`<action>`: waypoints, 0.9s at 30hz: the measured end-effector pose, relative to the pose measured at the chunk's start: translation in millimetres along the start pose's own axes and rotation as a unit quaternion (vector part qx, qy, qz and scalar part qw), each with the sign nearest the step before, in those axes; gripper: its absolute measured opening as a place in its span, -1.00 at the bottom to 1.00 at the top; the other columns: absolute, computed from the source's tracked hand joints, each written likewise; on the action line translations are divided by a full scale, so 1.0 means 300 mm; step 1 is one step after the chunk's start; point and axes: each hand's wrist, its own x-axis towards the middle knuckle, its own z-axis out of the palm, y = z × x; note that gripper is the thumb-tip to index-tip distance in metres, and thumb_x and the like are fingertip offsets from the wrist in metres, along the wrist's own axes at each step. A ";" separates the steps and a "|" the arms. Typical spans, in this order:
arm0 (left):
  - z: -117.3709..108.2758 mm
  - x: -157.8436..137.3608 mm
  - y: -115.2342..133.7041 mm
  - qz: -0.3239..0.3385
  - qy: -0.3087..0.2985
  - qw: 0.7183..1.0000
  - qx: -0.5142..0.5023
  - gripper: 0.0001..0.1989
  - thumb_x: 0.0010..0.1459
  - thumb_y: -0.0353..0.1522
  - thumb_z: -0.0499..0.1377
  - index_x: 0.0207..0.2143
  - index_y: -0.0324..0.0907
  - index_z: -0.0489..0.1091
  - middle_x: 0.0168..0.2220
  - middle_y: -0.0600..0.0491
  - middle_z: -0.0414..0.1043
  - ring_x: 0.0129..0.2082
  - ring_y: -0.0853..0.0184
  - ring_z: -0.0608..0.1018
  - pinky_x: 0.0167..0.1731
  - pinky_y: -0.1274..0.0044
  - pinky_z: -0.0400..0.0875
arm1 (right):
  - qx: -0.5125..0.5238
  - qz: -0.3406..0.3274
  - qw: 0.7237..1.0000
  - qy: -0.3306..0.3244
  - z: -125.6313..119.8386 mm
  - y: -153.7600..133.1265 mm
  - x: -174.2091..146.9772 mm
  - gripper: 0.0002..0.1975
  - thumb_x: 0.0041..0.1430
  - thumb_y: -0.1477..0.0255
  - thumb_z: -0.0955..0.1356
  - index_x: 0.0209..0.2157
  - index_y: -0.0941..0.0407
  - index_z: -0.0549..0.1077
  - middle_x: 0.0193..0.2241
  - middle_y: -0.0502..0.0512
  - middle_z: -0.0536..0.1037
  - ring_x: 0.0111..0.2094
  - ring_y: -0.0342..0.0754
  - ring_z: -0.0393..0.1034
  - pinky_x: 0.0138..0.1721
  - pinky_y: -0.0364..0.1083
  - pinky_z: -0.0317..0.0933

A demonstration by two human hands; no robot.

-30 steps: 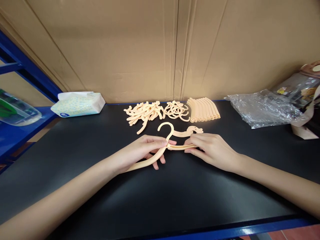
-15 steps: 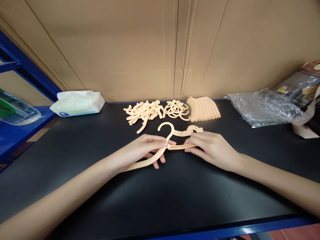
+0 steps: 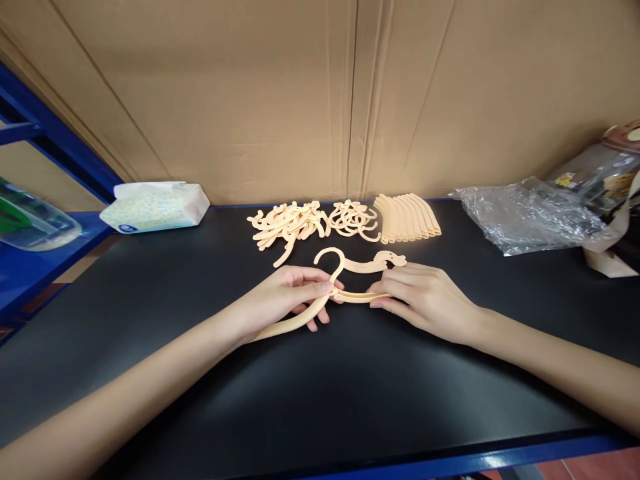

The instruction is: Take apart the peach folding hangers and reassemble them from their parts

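Between both hands is a cream plastic hanger (image 3: 295,323) with a curved hook, held above the black tabletop. My left hand (image 3: 285,299) pinches it where the hook meets the arms, thumb on top. My right hand (image 3: 423,297) grips the outer end of its right arm (image 3: 356,297), a slim grooved piece; the fingers cover that end. Whether this arm is fully joined at the centre I cannot tell. Just behind lies a loose hanger arm with an animal-head end (image 3: 370,264), close to my right fingertips.
At the back sit a pile of hanger arms (image 3: 290,225), a heap of hooks (image 3: 351,219) and a neat row of curved arms (image 3: 409,217). A tissue pack (image 3: 156,207) stands left, a clear plastic bag (image 3: 530,217) right. Cardboard (image 3: 250,100) walls the back.
The hanger's hook has shifted slightly left and down, and its right arm tilts a little lower. Both hands keep their grip and have barely moved.
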 end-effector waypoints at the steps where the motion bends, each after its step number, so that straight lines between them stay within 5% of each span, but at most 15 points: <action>1: -0.001 0.001 0.000 0.001 0.001 1.000 0.001 -0.78 0.19 -0.28 0.19 -0.18 -0.24 0.49 -0.37 0.05 0.47 -0.44 0.43 0.53 -0.48 0.63 0.49 | 0.001 -0.003 1.000 0.002 -0.001 -0.002 -0.001 -0.78 0.32 0.36 0.24 -0.28 0.14 0.47 -0.44 0.01 0.52 -0.41 -0.13 0.38 -0.34 -0.14 0.14; 16: 0.004 0.001 0.005 -0.013 -0.020 1.000 0.015 -0.79 0.14 -0.27 0.23 -0.24 -0.23 0.50 -0.41 0.08 0.51 -0.48 0.46 0.52 -0.49 0.67 0.43 | 0.061 -0.010 0.997 -0.046 -0.004 0.006 -0.011 -0.74 0.34 0.32 0.22 -0.18 0.11 0.50 -0.45 -0.01 0.50 -0.44 -0.17 0.33 -0.36 -0.17 0.11; 27: 0.001 -0.001 0.000 -0.007 -0.010 1.000 -0.005 -0.76 0.15 -0.26 0.24 -0.17 -0.20 0.52 -0.34 0.03 0.54 -0.37 0.40 0.55 -0.39 0.60 0.49 | 0.153 0.070 0.981 -0.093 -0.029 -0.015 0.000 -0.68 0.34 0.26 0.20 -0.21 0.09 0.54 -0.50 -0.04 0.47 -0.50 -0.22 0.29 -0.43 -0.21 0.07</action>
